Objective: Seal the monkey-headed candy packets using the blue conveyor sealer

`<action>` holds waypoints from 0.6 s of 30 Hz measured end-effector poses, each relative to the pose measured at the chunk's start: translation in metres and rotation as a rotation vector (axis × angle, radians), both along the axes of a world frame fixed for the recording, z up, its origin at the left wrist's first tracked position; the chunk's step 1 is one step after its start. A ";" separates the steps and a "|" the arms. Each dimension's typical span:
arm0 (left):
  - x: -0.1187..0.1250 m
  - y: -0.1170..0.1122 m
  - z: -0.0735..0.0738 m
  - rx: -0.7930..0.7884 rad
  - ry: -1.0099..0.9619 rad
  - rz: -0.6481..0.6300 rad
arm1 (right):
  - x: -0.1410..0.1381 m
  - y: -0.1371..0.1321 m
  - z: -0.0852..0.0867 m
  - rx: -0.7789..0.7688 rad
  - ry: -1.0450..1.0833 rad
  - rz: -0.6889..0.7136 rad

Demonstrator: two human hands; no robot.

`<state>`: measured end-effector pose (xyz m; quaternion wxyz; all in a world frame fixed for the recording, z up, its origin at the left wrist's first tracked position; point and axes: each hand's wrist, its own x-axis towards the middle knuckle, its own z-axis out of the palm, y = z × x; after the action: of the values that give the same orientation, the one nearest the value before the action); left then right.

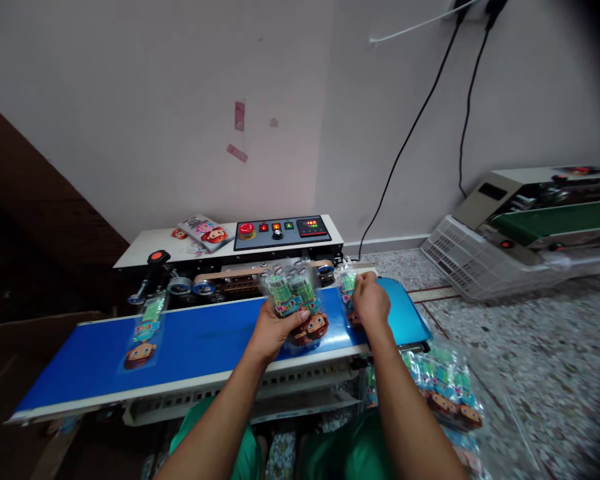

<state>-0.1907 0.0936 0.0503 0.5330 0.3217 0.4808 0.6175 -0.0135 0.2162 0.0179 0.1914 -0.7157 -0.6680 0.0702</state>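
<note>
My left hand (275, 330) is closed around several clear plastic packets (300, 300) printed with a cartoon face and green barcoded parts, held over the blue conveyor belt (205, 340). Farther right, my right hand (371, 300) grips a single similar packet (349, 293) by its right side, its top close to the sealing machine's entry. At the belt's left part another packet (143, 340) lies flat, its top edge by the machine's rollers. The white band sealer (205, 250) runs along the back of the belt, with lit buttons and a red display.
More packets (443, 387) lie in a clear bag at the lower right. A loose packet (207, 233) rests on the sealer's top. A second machine with a green belt (555, 223) stands on a white plastic crate (460, 267) at right. Black power cords (405, 137) hang along the wall.
</note>
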 end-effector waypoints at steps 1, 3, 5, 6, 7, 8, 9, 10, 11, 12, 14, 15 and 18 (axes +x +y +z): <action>0.000 0.000 -0.001 -0.007 -0.004 -0.007 | -0.006 -0.002 0.000 -0.003 0.017 0.027; 0.001 0.000 -0.001 -0.019 -0.012 -0.021 | -0.017 -0.007 0.003 0.024 0.074 0.101; 0.001 0.000 0.000 -0.010 -0.026 -0.018 | -0.025 -0.015 0.010 0.087 0.202 0.208; 0.001 0.001 0.000 0.004 -0.033 -0.007 | -0.028 -0.020 0.015 0.102 0.314 0.281; 0.001 0.001 0.001 0.021 -0.041 0.007 | -0.031 -0.026 0.021 0.087 0.456 0.373; 0.001 0.002 0.001 0.034 -0.049 0.018 | -0.034 -0.032 0.027 0.030 0.614 0.481; 0.001 0.002 0.002 0.042 -0.055 0.032 | -0.036 -0.037 0.032 -0.055 0.772 0.587; 0.000 0.002 0.002 0.045 -0.057 0.042 | -0.039 -0.042 0.036 -0.144 0.915 0.674; 0.000 0.002 0.002 0.044 -0.058 0.046 | -0.040 -0.046 0.039 -0.216 1.030 0.733; 0.000 0.003 0.002 0.043 -0.058 0.046 | -0.042 -0.048 0.041 -0.259 1.111 0.763; 0.000 0.002 0.002 0.043 -0.057 0.035 | -0.043 -0.050 0.042 -0.259 1.204 0.754; 0.000 0.002 0.002 0.045 -0.057 0.028 | -0.044 -0.049 0.040 -0.234 1.235 0.736; 0.001 0.001 0.001 0.045 -0.066 0.015 | -0.044 -0.045 0.034 -0.153 1.312 0.645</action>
<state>-0.1897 0.0948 0.0515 0.5367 0.3095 0.4515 0.6422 -0.0576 0.1709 0.0518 0.4712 -0.3056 -0.5867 0.5834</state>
